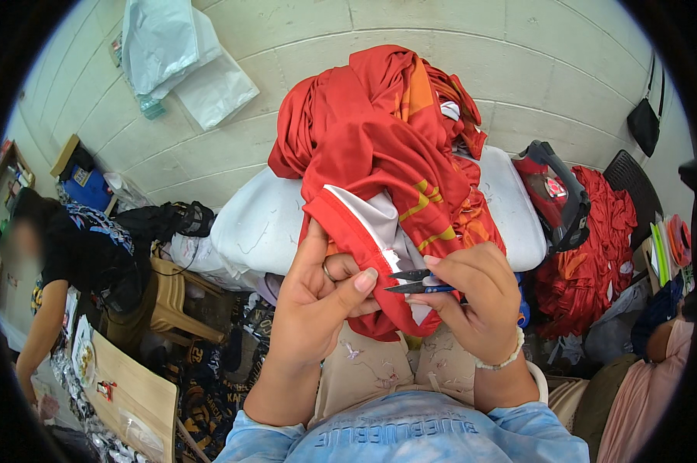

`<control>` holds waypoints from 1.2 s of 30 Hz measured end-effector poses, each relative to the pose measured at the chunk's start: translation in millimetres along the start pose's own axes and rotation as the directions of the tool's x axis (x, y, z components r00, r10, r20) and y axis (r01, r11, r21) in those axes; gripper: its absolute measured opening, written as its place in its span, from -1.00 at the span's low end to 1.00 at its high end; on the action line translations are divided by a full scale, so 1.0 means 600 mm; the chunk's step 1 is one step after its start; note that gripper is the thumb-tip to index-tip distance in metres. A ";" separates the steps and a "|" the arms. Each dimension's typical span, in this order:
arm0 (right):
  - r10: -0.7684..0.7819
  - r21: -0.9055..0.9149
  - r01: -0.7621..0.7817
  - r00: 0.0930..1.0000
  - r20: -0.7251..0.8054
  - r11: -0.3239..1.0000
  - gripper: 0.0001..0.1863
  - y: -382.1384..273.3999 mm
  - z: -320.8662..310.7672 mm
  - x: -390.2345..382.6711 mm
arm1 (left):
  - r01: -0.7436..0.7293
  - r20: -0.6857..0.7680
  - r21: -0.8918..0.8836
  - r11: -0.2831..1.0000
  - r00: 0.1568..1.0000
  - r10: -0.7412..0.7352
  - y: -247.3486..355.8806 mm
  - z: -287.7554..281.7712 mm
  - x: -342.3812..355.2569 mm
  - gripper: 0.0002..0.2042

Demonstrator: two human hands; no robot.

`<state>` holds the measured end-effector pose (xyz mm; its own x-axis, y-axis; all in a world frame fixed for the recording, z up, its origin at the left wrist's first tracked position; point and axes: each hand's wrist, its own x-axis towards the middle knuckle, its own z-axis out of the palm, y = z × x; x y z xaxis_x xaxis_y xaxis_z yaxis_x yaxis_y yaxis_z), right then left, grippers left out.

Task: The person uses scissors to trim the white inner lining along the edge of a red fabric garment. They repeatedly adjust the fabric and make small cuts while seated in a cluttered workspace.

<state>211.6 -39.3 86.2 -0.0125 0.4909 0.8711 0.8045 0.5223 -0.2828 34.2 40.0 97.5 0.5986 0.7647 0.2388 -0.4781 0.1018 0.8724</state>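
A red garment [340,220] with a white inner side and a stitched hem lies over my lap and up onto the heap in front of me. My left hand [321,285] pinches its hem between thumb and fingers; a ring sits on one finger. In my right hand [475,289] is a pair of small dark thread snips [410,284], blades parted and pointing left against the fabric edge near a white patch. Behind my hands, a big pile of red garments [364,116] with orange and yellow markings rests on a white padded board [248,220].
At the right stand a red and grey iron-like appliance [553,193] and more red garments [587,255]. On the left, a person in black [86,247] leans over a table [124,386] near a tan plastic chair [182,297]. White plastic bags [171,46] hang on the block wall.
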 end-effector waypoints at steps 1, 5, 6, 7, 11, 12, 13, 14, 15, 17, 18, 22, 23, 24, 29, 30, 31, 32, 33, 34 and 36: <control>-0.001 0.001 0.001 1.000 0.009 1.000 -0.54 0.001 0.000 0.000 | -0.008 0.006 -0.005 1.000 1.000 0.008 0.000 0.000 0.000 -0.29; 0.001 -0.001 -0.001 1.000 0.008 1.000 -0.54 0.000 -0.002 0.001 | 0.003 0.012 -0.013 1.000 1.000 -0.003 -0.001 -0.002 0.000 -0.26; 0.009 0.006 -0.009 1.000 0.008 1.000 -0.56 -0.001 -0.003 0.001 | -0.003 0.016 -0.011 1.000 1.000 0.003 -0.002 -0.002 0.000 -0.24; 0.018 0.014 -0.018 1.000 0.009 1.000 -0.58 -0.003 -0.004 0.001 | -0.009 0.020 -0.008 1.000 1.000 0.009 -0.003 -0.001 0.000 -0.22; 0.160 0.181 -0.168 0.985 0.063 0.969 -0.56 -0.013 -0.005 -0.002 | -0.072 0.026 0.057 0.996 0.997 0.071 -0.011 0.002 0.002 -0.19; 0.180 0.155 -0.191 0.980 0.082 0.969 -0.55 -0.015 -0.005 -0.003 | -0.068 0.029 0.063 0.996 0.997 0.067 -0.013 0.003 0.001 -0.18; 0.217 0.125 -0.232 0.968 0.123 0.965 -0.55 -0.016 -0.005 -0.005 | -0.065 0.031 0.074 0.995 0.998 0.063 -0.014 0.003 0.000 -0.18; 0.140 0.107 -0.152 0.984 0.112 0.983 -0.54 -0.012 -0.001 -0.004 | -0.063 0.053 0.063 0.996 0.997 0.059 -0.015 0.003 0.000 -0.18; 0.077 0.086 -0.088 0.989 0.125 0.992 -0.53 -0.007 0.004 -0.004 | -0.061 0.074 0.058 0.996 0.996 0.057 -0.016 0.002 -0.001 -0.17; -0.032 0.063 0.023 0.989 0.142 0.998 -0.53 0.001 0.008 -0.005 | -0.048 0.098 0.063 0.997 0.994 0.042 -0.016 -0.001 -0.001 -0.17; -0.079 0.060 0.071 0.986 0.147 0.996 -0.55 0.003 0.007 -0.007 | -0.038 0.102 0.072 0.997 0.994 0.030 -0.016 -0.004 0.000 -0.17; -0.036 0.379 -0.031 0.985 0.167 0.925 -0.56 0.005 0.006 -0.013 | -0.059 0.087 0.070 0.996 0.995 0.052 -0.019 -0.012 0.005 -0.17; -0.002 0.345 -0.046 0.991 0.137 0.937 -0.56 0.005 0.006 -0.014 | -0.046 0.083 0.072 0.996 0.996 0.040 -0.019 -0.013 0.005 -0.17; 0.027 0.324 -0.057 0.995 0.098 0.944 -0.56 0.005 0.008 -0.015 | -0.034 0.079 0.073 0.997 0.996 0.028 -0.018 -0.015 0.005 -0.17; 0.039 0.155 -0.058 0.991 0.125 0.986 -0.53 0.014 0.014 -0.016 | -0.026 0.111 0.081 0.996 0.994 0.017 -0.021 -0.010 0.004 -0.16; -0.032 0.149 0.015 0.993 0.117 0.989 -0.52 0.018 0.018 -0.016 | -0.021 0.115 0.089 0.996 0.993 0.011 -0.023 -0.010 0.003 -0.15; -0.037 0.169 0.021 0.995 0.097 0.985 -0.53 0.020 0.021 -0.018 | -0.016 0.117 0.098 0.995 0.993 0.005 -0.024 -0.011 0.002 -0.15; -0.030 0.188 0.015 0.997 0.074 0.982 -0.54 0.022 0.024 -0.019 | 0.001 0.109 0.101 0.995 0.994 -0.012 -0.026 -0.013 0.003 -0.15; -0.022 0.207 0.011 0.998 0.051 0.978 -0.54 0.023 0.026 -0.021 | 0.017 0.101 0.105 0.994 0.994 -0.028 -0.027 -0.016 0.005 -0.15; -0.006 0.317 -0.018 0.997 0.075 0.948 -0.54 0.025 0.024 -0.023 | 0.038 0.092 0.116 0.993 0.995 -0.049 -0.029 -0.020 0.007 -0.15; 0.024 0.536 -0.090 0.991 0.128 0.839 -0.53 0.026 0.015 -0.026 | 0.015 0.099 0.116 0.993 0.995 -0.027 -0.029 -0.028 0.010 -0.15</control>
<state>219.0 -32.5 64.3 -0.0687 0.5887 0.8054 0.3581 0.7681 -0.5309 35.4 53.2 76.4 0.6716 0.6952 0.2561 -0.3911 0.0391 0.9195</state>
